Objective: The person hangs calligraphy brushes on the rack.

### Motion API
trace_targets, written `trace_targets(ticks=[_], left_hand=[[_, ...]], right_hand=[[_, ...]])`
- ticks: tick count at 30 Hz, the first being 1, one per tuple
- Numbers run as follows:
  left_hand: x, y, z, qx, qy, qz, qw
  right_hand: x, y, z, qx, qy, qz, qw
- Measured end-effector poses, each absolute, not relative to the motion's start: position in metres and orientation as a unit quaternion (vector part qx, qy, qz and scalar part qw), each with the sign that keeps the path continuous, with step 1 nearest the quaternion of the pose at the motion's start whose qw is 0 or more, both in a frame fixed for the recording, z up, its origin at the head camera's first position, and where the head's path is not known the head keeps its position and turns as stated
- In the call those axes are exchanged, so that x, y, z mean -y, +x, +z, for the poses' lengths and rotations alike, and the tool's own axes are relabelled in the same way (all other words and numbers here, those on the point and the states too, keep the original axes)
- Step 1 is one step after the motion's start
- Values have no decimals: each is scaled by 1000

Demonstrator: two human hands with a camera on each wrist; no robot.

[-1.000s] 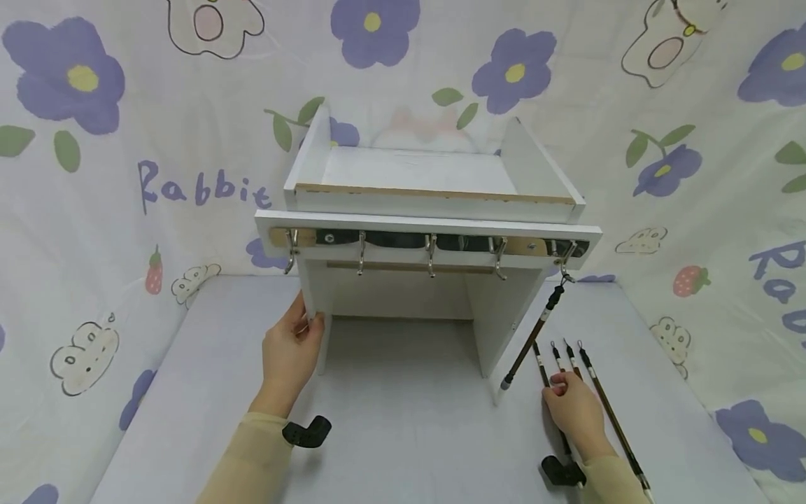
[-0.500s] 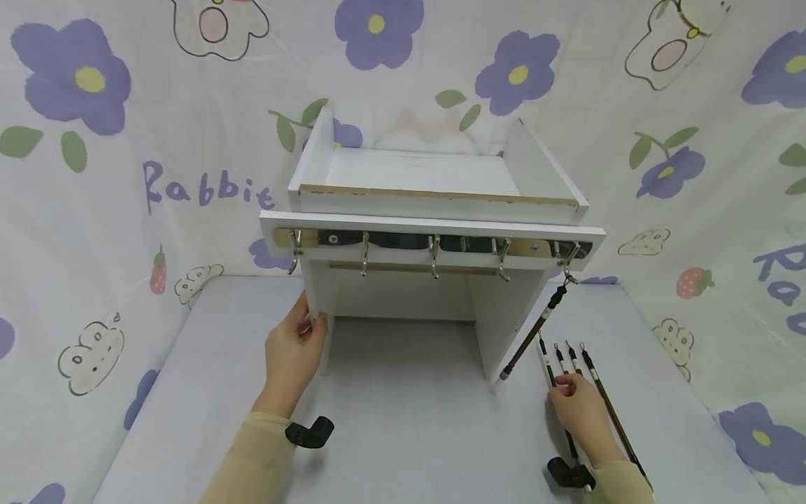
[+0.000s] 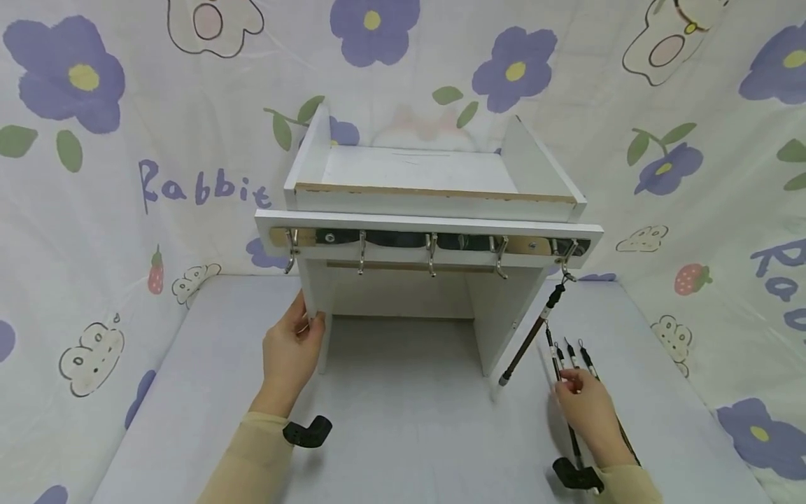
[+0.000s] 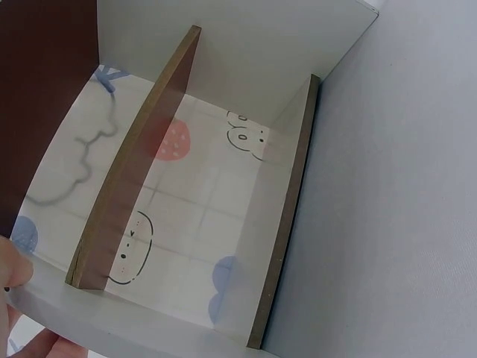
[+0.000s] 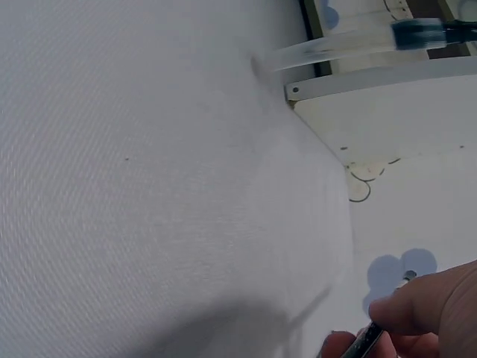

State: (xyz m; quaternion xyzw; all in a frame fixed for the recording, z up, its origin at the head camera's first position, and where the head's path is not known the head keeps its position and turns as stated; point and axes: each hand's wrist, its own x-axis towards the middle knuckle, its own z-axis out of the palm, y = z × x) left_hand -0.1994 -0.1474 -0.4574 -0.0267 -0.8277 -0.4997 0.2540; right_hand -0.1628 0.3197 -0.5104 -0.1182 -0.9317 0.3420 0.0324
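Brush (image 3: 555, 360), slim and loop-ended, slants in the right grip (image 3: 585, 407).

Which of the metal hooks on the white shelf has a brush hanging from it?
The rightmost hook of the row in the head view: a brush hangs from it, while the other four hooks hold nothing.
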Motion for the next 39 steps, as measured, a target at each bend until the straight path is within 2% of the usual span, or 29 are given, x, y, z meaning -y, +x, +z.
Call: trace_targets(ticks=[8, 24, 32, 39], left_hand=[[148, -198, -455, 828, -23, -498, 255], [148, -197, -454, 833, -27, -490, 257], [147, -197, -454, 829, -29, -495, 257], [146, -196, -454, 829, -29, -496, 255]], right_hand=[[-316, -160, -499, 924, -109, 358, 78], [-301, -149, -459, 872, -141, 405, 235], [-294, -140, -439, 824, -71, 442, 348], [-287, -134, -424, 805, -20, 454, 381]])
